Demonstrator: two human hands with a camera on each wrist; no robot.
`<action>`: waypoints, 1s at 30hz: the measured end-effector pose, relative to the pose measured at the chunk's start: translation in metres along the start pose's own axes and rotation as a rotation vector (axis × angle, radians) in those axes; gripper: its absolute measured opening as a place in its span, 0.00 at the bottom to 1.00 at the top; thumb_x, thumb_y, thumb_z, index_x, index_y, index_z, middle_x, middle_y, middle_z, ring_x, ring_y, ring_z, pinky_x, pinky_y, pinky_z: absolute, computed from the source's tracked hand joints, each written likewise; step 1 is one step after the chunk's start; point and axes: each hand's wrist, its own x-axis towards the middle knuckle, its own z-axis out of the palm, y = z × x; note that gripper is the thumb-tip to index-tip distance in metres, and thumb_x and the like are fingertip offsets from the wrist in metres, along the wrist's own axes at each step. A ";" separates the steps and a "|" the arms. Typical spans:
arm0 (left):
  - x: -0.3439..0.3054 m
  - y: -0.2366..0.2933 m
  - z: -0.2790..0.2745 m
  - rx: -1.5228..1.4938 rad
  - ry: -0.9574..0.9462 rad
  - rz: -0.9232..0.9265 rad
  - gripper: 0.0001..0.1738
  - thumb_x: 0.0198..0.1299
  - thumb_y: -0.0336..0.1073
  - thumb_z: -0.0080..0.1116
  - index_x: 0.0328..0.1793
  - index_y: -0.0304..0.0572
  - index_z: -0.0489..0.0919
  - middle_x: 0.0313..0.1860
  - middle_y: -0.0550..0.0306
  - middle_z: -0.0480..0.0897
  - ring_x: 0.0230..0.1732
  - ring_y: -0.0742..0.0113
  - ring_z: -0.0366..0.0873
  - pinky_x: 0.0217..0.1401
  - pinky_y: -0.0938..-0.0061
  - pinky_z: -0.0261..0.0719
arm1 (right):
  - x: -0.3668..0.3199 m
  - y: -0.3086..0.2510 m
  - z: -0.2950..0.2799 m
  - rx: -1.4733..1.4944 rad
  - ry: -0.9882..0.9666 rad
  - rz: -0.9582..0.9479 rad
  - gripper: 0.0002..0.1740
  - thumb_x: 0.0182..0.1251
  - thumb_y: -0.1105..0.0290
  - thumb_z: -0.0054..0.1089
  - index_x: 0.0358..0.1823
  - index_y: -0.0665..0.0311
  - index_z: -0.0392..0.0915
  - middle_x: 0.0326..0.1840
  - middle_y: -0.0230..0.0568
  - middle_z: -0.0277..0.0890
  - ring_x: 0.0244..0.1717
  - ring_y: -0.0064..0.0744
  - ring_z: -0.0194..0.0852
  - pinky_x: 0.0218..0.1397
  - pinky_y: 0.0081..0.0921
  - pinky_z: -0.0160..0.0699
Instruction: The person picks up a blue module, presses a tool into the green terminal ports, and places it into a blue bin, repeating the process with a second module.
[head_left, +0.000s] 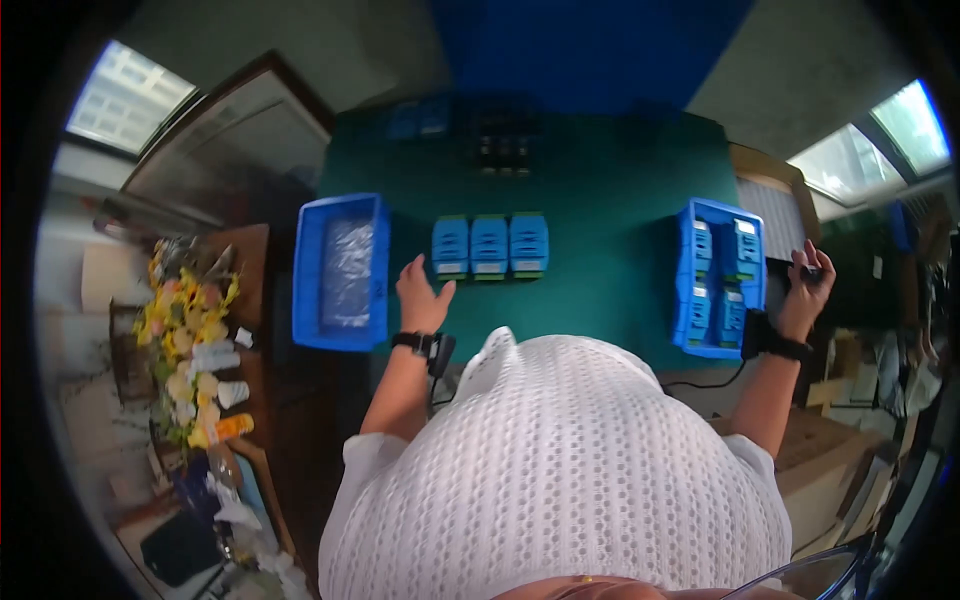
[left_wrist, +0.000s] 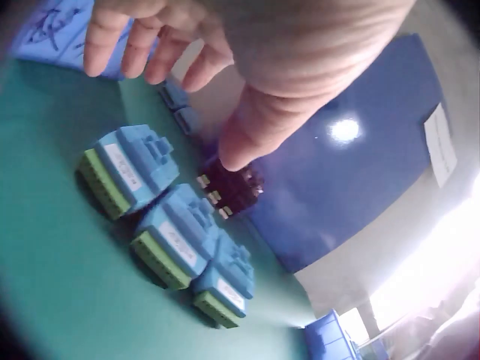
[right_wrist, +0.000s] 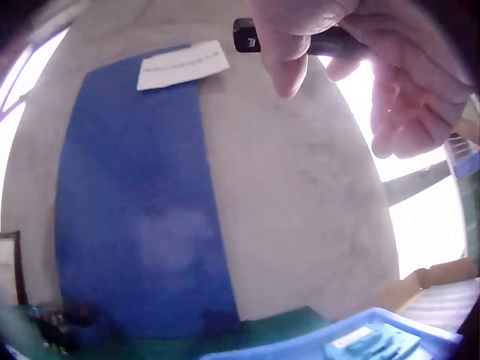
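Three blue modules (head_left: 489,246) with green terminal strips and white labels stand in a row on the green table. My left hand (head_left: 423,297) is just left of the row, fingers spread and holding nothing. In the left wrist view, the thumb (left_wrist: 255,131) overlaps the area behind the modules. My right hand (head_left: 811,285) is raised beside the right blue bin (head_left: 683,310), holding a short black rod-shaped object (right_wrist: 334,43) between thumb and fingers. Several more blue modules (head_left: 741,248) sit inside that bin.
A left blue bin (head_left: 308,275) has clear plastic at its bottom. Small dark parts (head_left: 505,158) stand at the table's far side near a blue panel (head_left: 590,50). A cardboard box (head_left: 775,165) lies beyond the right bin. Flowers (head_left: 190,320) crowd the far left.
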 end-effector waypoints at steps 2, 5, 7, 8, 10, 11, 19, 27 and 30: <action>0.008 -0.007 0.007 -0.014 0.012 -0.090 0.42 0.46 0.41 0.65 0.65 0.32 0.59 0.59 0.34 0.64 0.60 0.39 0.60 0.63 0.54 0.59 | -0.017 -0.035 0.019 0.072 -0.082 0.069 0.18 0.63 0.76 0.56 0.52 0.64 0.62 0.57 0.49 0.69 0.49 0.28 0.72 0.51 0.21 0.71; 0.029 -0.014 0.024 -0.002 -0.032 -0.162 0.44 0.46 0.43 0.66 0.66 0.32 0.58 0.59 0.34 0.65 0.59 0.39 0.61 0.63 0.54 0.61 | -0.044 -0.077 0.050 0.045 -0.183 0.027 0.13 0.65 0.75 0.53 0.50 0.64 0.64 0.50 0.49 0.74 0.45 0.30 0.75 0.50 0.23 0.72; 0.043 -0.012 0.035 0.017 -0.039 -0.147 0.45 0.46 0.43 0.66 0.66 0.32 0.57 0.59 0.34 0.64 0.59 0.38 0.62 0.62 0.55 0.62 | -0.065 -0.095 0.071 0.091 -0.239 0.012 0.09 0.66 0.74 0.51 0.47 0.64 0.66 0.47 0.48 0.76 0.43 0.29 0.76 0.49 0.24 0.73; 0.048 -0.008 0.039 0.027 -0.042 -0.139 0.45 0.45 0.44 0.66 0.66 0.32 0.57 0.59 0.34 0.64 0.59 0.38 0.62 0.62 0.56 0.63 | -0.073 -0.102 0.080 0.081 -0.283 0.004 0.09 0.65 0.77 0.52 0.45 0.64 0.67 0.46 0.47 0.76 0.44 0.29 0.75 0.48 0.24 0.74; 0.051 0.004 0.040 0.048 -0.059 -0.119 0.45 0.47 0.45 0.65 0.67 0.33 0.56 0.59 0.33 0.64 0.59 0.38 0.63 0.61 0.56 0.64 | -0.086 -0.101 0.095 0.128 -0.374 -0.021 0.10 0.63 0.79 0.54 0.44 0.65 0.67 0.45 0.45 0.77 0.42 0.26 0.75 0.47 0.21 0.74; 0.052 0.003 0.045 0.062 -0.056 -0.098 0.45 0.47 0.46 0.65 0.67 0.33 0.56 0.59 0.32 0.64 0.59 0.38 0.63 0.61 0.55 0.64 | -0.092 -0.101 0.099 0.115 -0.398 -0.012 0.11 0.62 0.79 0.55 0.44 0.65 0.67 0.45 0.44 0.77 0.42 0.25 0.75 0.47 0.20 0.74; 0.059 -0.008 0.051 0.185 -0.089 -0.065 0.47 0.49 0.43 0.65 0.71 0.41 0.50 0.61 0.36 0.63 0.59 0.39 0.64 0.58 0.56 0.69 | -0.124 -0.110 0.114 -0.010 -0.489 0.014 0.12 0.60 0.77 0.59 0.43 0.66 0.68 0.42 0.39 0.78 0.38 0.20 0.74 0.44 0.17 0.72; 0.074 -0.008 0.028 0.230 -0.166 -0.107 0.49 0.45 0.44 0.68 0.70 0.40 0.51 0.58 0.38 0.68 0.57 0.42 0.67 0.57 0.58 0.71 | -0.135 -0.123 0.128 -0.041 -0.578 0.028 0.12 0.59 0.78 0.58 0.43 0.66 0.68 0.40 0.40 0.79 0.35 0.21 0.74 0.40 0.17 0.72; 0.086 -0.021 0.033 -0.224 -0.076 -0.185 0.48 0.46 0.43 0.68 0.70 0.38 0.53 0.57 0.39 0.70 0.56 0.43 0.70 0.56 0.57 0.72 | -0.132 -0.125 0.136 -0.007 -0.548 -0.024 0.11 0.60 0.80 0.56 0.43 0.67 0.68 0.40 0.40 0.78 0.36 0.22 0.75 0.41 0.17 0.72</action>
